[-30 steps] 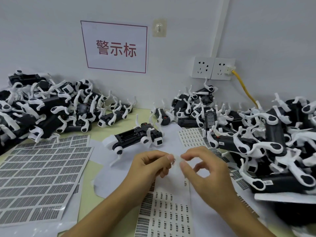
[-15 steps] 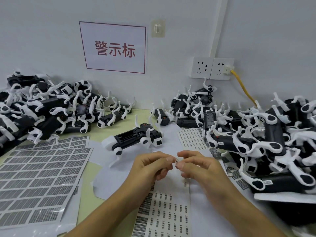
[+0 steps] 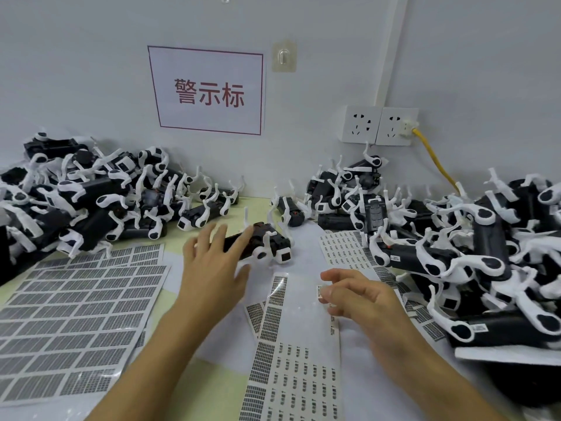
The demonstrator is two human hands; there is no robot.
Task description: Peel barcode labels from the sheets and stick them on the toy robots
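A black toy robot (image 3: 267, 242) with white legs lies alone at the table's middle. My left hand (image 3: 212, 265) is spread over its left end, fingers straight, touching it. My right hand (image 3: 361, 296) hovers lower right of the robot and pinches a small barcode label (image 3: 319, 290) at its fingertips. Under my hands lies a long label sheet (image 3: 291, 381), its upper part stripped bare.
Heaps of the same robots fill the left (image 3: 91, 202) and right (image 3: 473, 247) of the table. A big grey label sheet (image 3: 76, 317) lies at left, another small-label sheet (image 3: 346, 247) at right. Wall sockets with a yellow cable (image 3: 437, 165) are behind.
My hands have parted. The left hand let go of the sheet and reached up to the lone robot. The right hand keeps the peeled label and has moved slightly right.
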